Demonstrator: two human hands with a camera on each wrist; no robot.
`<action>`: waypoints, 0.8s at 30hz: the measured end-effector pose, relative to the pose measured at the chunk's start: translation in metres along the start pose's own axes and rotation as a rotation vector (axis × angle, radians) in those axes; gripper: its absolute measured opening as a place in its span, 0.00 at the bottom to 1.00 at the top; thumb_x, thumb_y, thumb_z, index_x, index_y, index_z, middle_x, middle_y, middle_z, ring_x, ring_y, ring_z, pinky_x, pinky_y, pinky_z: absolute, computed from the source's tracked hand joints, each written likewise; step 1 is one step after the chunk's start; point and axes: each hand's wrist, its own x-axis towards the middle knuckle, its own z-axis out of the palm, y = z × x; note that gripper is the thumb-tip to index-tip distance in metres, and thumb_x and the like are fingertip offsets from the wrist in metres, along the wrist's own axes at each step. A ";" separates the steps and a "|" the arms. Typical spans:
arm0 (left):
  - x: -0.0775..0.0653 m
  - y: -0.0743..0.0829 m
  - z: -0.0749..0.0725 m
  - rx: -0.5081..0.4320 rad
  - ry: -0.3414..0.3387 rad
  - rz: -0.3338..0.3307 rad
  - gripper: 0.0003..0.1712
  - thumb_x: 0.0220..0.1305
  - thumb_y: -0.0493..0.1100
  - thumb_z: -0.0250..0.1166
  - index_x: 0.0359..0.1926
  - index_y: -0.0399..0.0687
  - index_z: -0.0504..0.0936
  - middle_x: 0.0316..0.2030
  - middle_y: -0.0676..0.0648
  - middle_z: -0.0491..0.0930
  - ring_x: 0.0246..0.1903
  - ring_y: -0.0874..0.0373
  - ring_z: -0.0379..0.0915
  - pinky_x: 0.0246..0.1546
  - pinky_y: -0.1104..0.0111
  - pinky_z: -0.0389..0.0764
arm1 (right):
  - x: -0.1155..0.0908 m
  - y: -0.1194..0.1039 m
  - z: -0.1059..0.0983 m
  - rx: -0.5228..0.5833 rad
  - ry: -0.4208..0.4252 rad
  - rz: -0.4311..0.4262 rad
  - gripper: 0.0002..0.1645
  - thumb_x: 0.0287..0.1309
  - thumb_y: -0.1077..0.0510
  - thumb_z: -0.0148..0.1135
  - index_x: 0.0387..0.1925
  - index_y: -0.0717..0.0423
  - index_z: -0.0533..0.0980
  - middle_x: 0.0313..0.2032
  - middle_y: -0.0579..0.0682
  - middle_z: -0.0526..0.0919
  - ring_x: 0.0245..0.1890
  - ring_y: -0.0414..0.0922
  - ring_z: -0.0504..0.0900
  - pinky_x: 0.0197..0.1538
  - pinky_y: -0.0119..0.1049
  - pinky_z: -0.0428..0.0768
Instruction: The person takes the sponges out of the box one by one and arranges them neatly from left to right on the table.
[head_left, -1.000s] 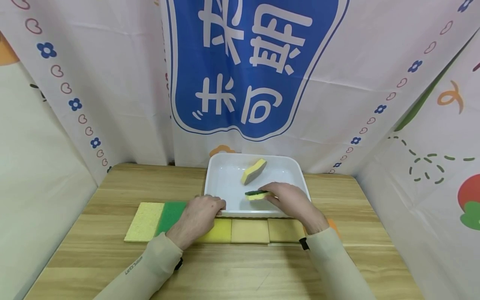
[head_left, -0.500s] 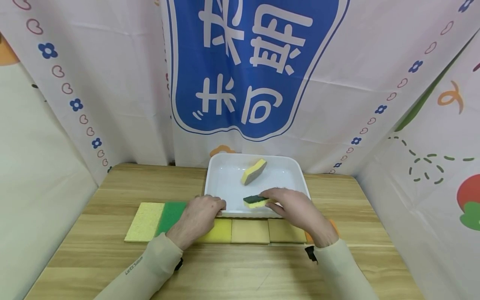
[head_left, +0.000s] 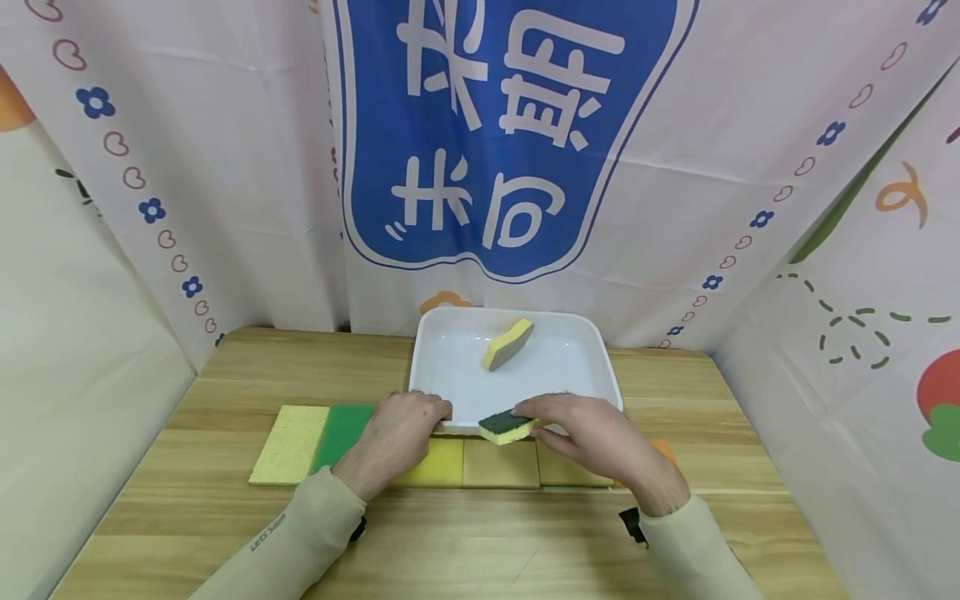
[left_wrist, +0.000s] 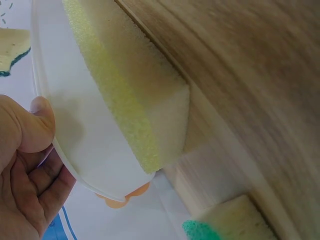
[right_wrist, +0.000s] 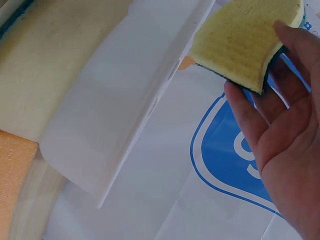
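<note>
My right hand point(head_left: 592, 429) pinches a sponge point(head_left: 507, 426) with a dark green scouring top and yellow foam. It is above the near rim of a white tray point(head_left: 457, 379). The right wrist view shows the yellow underside of this sponge point(right_wrist: 240, 42) bending between thumb and fingers. At the near left corner of the tray my left hand point(head_left: 397, 433) grips the rim. Its thumb point(left_wrist: 40, 127) presses the outer wall in the left wrist view. Another sponge point(head_left: 508, 344), yellow with a greyish side, stands tilted inside the tray.
Along the tray's near side runs a row of sponges: a pale yellow one point(head_left: 288, 444), a green one point(head_left: 341, 429), a bright yellow one point(head_left: 438, 464), a beige one point(head_left: 500, 464) and others. Some orange point(head_left: 664, 450) shows by the right wrist. A printed curtain point(head_left: 285, 208) hangs behind the wooden table point(head_left: 465, 542).
My right hand has drawn the green-topped sponge from inside the tray toward me, up to the near rim. The left hand and the sponge in the tray have stayed put.
</note>
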 end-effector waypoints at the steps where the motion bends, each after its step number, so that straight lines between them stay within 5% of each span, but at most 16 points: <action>1: 0.000 0.000 0.000 0.000 -0.001 -0.001 0.11 0.71 0.31 0.81 0.36 0.52 0.93 0.34 0.54 0.96 0.34 0.55 0.92 0.32 0.62 0.90 | -0.001 0.000 0.000 0.020 -0.002 -0.005 0.22 0.80 0.57 0.77 0.70 0.42 0.89 0.66 0.41 0.95 0.63 0.42 0.95 0.68 0.48 0.94; 12: 0.000 0.001 0.000 0.010 -0.003 -0.003 0.11 0.71 0.32 0.81 0.35 0.53 0.92 0.34 0.55 0.95 0.35 0.54 0.93 0.32 0.61 0.91 | -0.008 0.010 0.009 0.258 -0.038 -0.124 0.23 0.81 0.59 0.74 0.71 0.42 0.88 0.69 0.41 0.93 0.69 0.45 0.93 0.74 0.48 0.91; 24: 0.000 0.001 -0.001 0.002 -0.006 -0.003 0.11 0.70 0.30 0.81 0.36 0.51 0.93 0.34 0.54 0.95 0.34 0.55 0.92 0.31 0.63 0.90 | -0.007 0.013 0.025 0.390 -0.063 -0.274 0.27 0.68 0.66 0.73 0.64 0.43 0.92 0.67 0.42 0.95 0.71 0.47 0.92 0.78 0.49 0.88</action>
